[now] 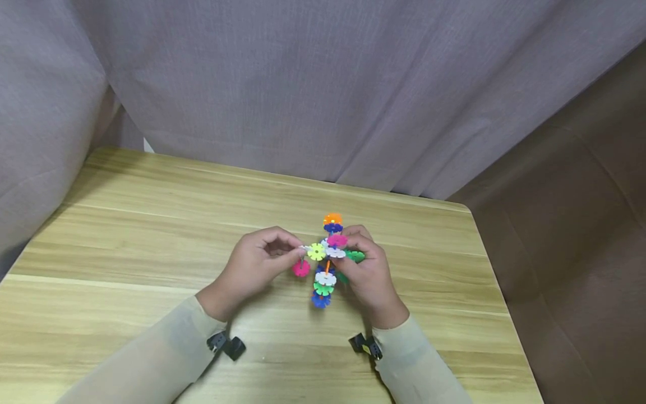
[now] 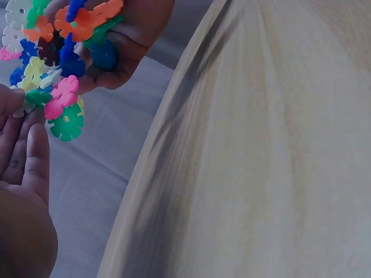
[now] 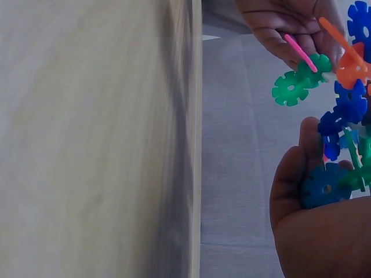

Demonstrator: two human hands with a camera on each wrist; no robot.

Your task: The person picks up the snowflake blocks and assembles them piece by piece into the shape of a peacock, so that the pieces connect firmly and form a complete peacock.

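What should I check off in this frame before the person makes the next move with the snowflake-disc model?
1. Right hand grips the snowflake-disc model: ok.
2. Left hand fingers pinch the model's left side, next to the yellow-green disc: ok.
3. Model held up off the wooden table: cannot tell from the head view; the wrist views suggest it is raised.
4. Pink disc seated on the model: cannot tell, the joint is too small to see.
5. Loose discs lying on the table: none visible, ok.
6. Both hands in view of the head camera: ok.
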